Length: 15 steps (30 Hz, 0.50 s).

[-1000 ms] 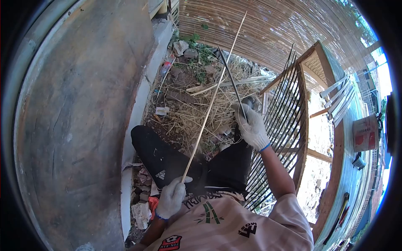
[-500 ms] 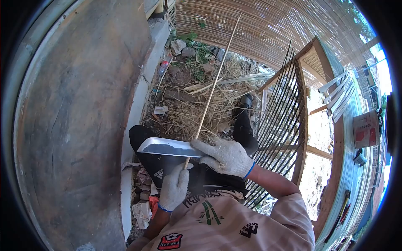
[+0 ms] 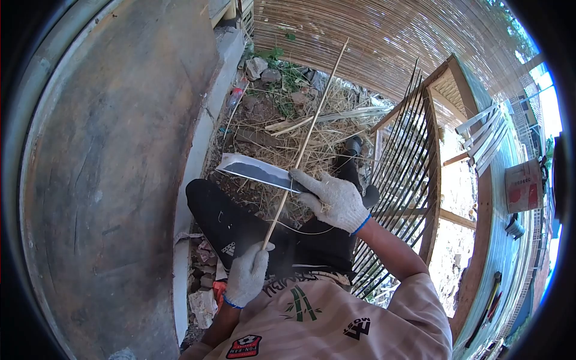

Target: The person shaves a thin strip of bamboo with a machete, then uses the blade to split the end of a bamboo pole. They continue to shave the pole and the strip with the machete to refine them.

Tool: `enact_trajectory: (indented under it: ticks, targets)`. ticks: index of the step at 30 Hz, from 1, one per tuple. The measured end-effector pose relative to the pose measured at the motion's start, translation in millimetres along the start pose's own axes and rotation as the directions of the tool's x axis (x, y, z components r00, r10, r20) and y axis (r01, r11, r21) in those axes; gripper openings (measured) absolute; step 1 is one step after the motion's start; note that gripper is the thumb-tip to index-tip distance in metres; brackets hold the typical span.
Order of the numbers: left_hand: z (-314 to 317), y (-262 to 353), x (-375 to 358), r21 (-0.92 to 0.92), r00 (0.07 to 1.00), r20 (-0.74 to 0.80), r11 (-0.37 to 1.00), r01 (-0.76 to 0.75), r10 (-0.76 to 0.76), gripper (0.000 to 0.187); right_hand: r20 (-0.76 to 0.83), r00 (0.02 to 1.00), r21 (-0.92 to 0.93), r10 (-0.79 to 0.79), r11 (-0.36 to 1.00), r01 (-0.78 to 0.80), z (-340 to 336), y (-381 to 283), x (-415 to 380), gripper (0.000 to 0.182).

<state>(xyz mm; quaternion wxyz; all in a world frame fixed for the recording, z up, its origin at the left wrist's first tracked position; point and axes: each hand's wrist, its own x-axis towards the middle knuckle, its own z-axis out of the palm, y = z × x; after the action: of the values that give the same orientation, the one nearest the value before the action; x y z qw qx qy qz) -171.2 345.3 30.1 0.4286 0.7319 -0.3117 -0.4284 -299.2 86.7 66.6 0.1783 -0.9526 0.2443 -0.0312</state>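
Note:
My left hand [image 3: 247, 277], in a white knit glove, is closed around the lower end of a long thin bamboo strip [image 3: 314, 117]. The strip slants up and away past my knees. My right hand [image 3: 337, 203], gloved too, grips a broad-bladed knife [image 3: 259, 172]; its fingers hide the handle. The blade lies across the strip and touches it near the right hand, its wide tip pointing left. A thin curled shaving [image 3: 306, 233] hangs beside the strip, between the two hands.
Straw-like shavings [image 3: 270, 150] cover the ground ahead, with stones [image 3: 257, 68] behind. A large worn board [image 3: 114, 180] stands at left. On the right is a slatted wooden frame [image 3: 429, 174], with a bamboo screen [image 3: 360, 48] at the back. My legs [image 3: 225, 216] are below the blade.
My right hand and the knife have moved forward along the strip, away from my body. A curled shaving now shows below the blade. My left hand stays almost in place.

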Motion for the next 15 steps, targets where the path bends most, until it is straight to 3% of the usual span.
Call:
enact_trajectory:
  ticks: [5,12,14,15]
  targets:
    - [-4,1,-3,0.024,1.000,0.011,0.999,0.029,-0.029,0.031,0.027,0.999,-0.019,-0.024,1.000,0.025,-2,4,4,0.058]
    - [-10,-12,-19,0.018,0.999,0.037,1.000,-0.002,0.001,0.030,-0.046,0.994,-0.062,0.096,0.993,-0.099,-10,35,25,0.054]
    - [-12,-20,-26,0.010,0.999,0.048,1.000,-0.011,0.011,0.029,-0.137,0.983,-0.014,0.120,0.992,-0.124,-16,45,32,0.054]
    - [-14,-24,-31,0.022,0.998,0.055,0.999,-0.026,0.025,0.029,-0.111,0.974,-0.024,0.197,0.979,-0.201,-25,50,36,0.053]
